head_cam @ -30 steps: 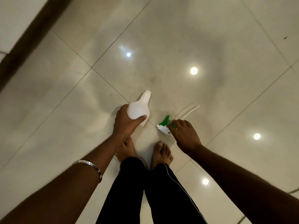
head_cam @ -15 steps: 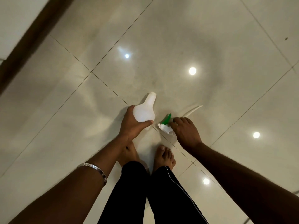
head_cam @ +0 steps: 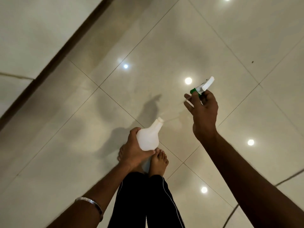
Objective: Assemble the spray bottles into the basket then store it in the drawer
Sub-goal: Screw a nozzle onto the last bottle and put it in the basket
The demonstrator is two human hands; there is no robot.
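Left hand (head_cam: 133, 149): fingers wrapped around the round body of the white spray bottle (head_cam: 148, 137), held above the bare feet (head_cam: 158, 162), open neck tilted up and to the right.
Right hand (head_cam: 204, 112): raised, fingers closed on the green-and-white trigger sprayer (head_cam: 204, 86), well apart from the bottle.
Floor (head_cam: 148, 63): glossy pale tiles.
Left wrist: 1 silver bangle (head_cam: 89, 203).

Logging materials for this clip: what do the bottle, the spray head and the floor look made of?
Bottle: apparently translucent white plastic, matte, glowing softly under the light. Spray head: seemingly hard plastic, green and white, moulded shape. Floor: polished tile, likely ceramic or stone, with grout lines and mirrored ceiling lights.
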